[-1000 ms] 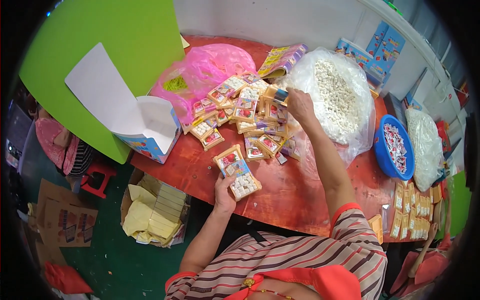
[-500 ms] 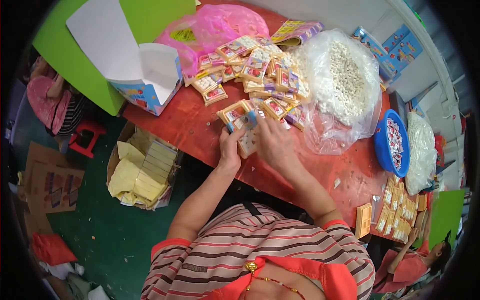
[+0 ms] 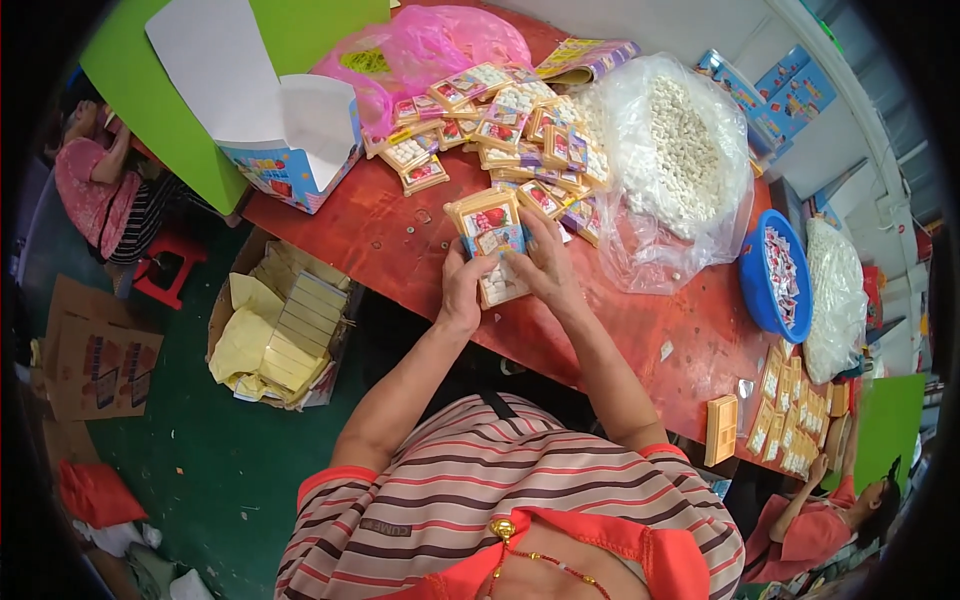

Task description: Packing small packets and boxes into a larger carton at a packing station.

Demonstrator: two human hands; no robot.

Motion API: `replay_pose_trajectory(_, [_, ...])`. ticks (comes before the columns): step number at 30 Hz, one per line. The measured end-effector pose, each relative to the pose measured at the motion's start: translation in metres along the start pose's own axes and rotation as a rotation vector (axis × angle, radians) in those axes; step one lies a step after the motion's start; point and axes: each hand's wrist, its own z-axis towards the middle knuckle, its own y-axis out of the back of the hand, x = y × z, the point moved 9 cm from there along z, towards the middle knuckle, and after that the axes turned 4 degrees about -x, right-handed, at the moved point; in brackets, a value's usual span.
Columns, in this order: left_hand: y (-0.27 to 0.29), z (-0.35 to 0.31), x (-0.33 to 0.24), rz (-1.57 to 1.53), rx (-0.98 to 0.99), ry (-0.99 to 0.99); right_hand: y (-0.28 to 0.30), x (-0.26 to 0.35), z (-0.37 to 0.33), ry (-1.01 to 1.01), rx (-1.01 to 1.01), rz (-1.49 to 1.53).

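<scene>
Between my two hands is a tan plastic candy tray [image 3: 504, 287] with white pieces in its near compartments and a red-printed packet at its far end. A blue printed paper band [image 3: 497, 241] lies across its middle. My left hand [image 3: 462, 288] grips the left side, its thumb on top near the band. My right hand [image 3: 546, 268] is wrapped round the right side, with its thumb over the tray's face too. The undersides of both hands are hidden. Just beyond lies a heap of similar filled trays [image 3: 505, 125], several with purple bands, on the red table [image 3: 400, 262].
An open blue-and-white carton [image 3: 295, 180] and a pink plastic bag [image 3: 430, 45] stand behind. To the right are a clear bag of white pieces [image 3: 690, 150], a blue basin [image 3: 752, 285] of small packets and rows of trays [image 3: 790, 415]. Co-workers [image 3: 815, 535] sit at both sides.
My right hand has come down from over the tray to grip its right side. The tray's face, with the blue band across it, now shows more fully. The view has shifted slightly.
</scene>
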Motion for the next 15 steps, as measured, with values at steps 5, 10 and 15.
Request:
replay_pose_trajectory(5, [0.016, 0.003, -0.009, 0.223, -0.137, -0.084, -0.005, -0.032, -0.017, -0.566, -0.153, 0.76])
replay_pose_trajectory(10, [0.028, 0.007, -0.009, 0.119, -0.182, -0.031, -0.006, -0.063, -0.025, -0.636, -0.055, 0.482])
replay_pose_trajectory(15, [0.018, 0.006, -0.001, 0.023, -0.055, 0.047, -0.017, -0.063, -0.027, -0.761, -0.094, 0.866])
